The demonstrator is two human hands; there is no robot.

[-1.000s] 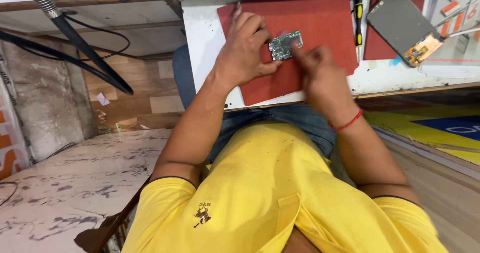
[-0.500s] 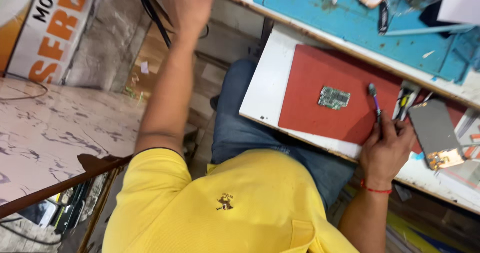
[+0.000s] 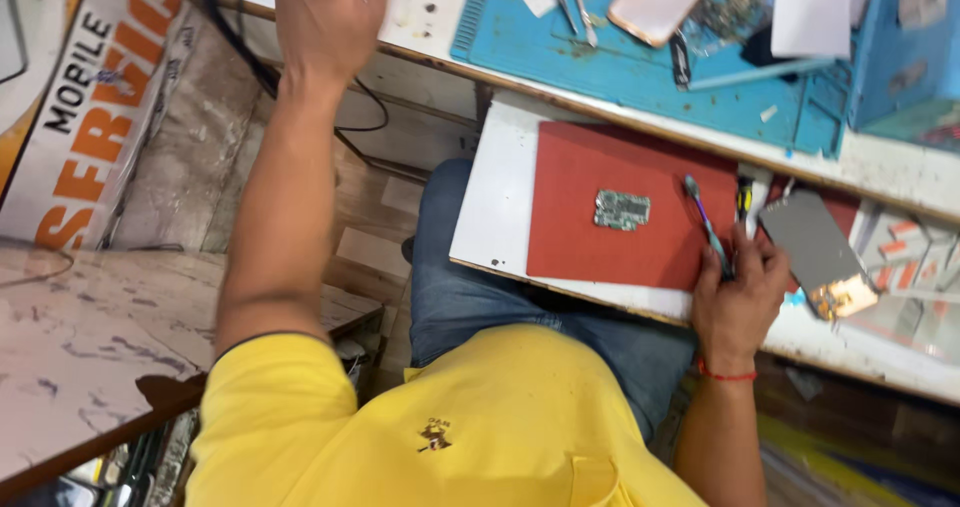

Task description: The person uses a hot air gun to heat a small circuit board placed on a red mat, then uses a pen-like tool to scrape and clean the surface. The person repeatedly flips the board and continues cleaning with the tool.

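Counter [image 3: 500, 197]: white board across the lap, carrying a red mat [image 3: 600, 187]. Left hand [image 3: 325, 17]: raised to the far edge, fingers closed on something dark, unclear what. Right hand [image 3: 740, 292]: fingers clenched around a toothbrush [image 3: 706, 222], head lying on the mat. Circuit board [image 3: 621, 210]: mid-mat, well left of the right-hand fingers, untouched.
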